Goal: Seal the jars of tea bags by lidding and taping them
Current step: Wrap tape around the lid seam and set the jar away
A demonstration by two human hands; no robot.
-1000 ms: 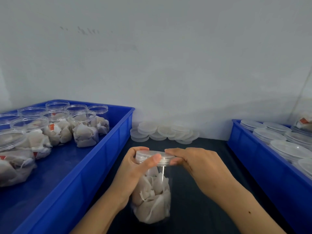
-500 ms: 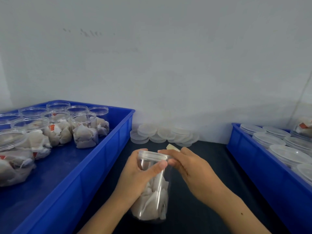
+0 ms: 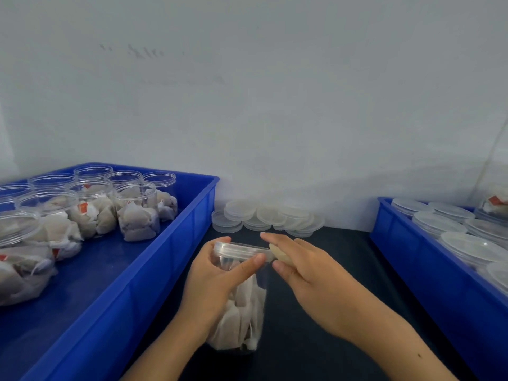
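The jar of tea bags stands on the dark bench between the two blue bins, its long axis nearly upright, the lidded top leaning slightly away from the camera. Its lid is on. The left hand grips the jar's upper part, fingers wrapped behind and thumb lying across the front just under the lid. The right hand pinches a small roll of tape against the lid's right edge. Half a second ago the tape was only a sliver behind the fingers; now more of the roll shows. The jar's left side is hidden by the left hand. Loose lids lie by the wall, open jars fill the left bin, and lidded ones the right bin, which the frame cuts off.
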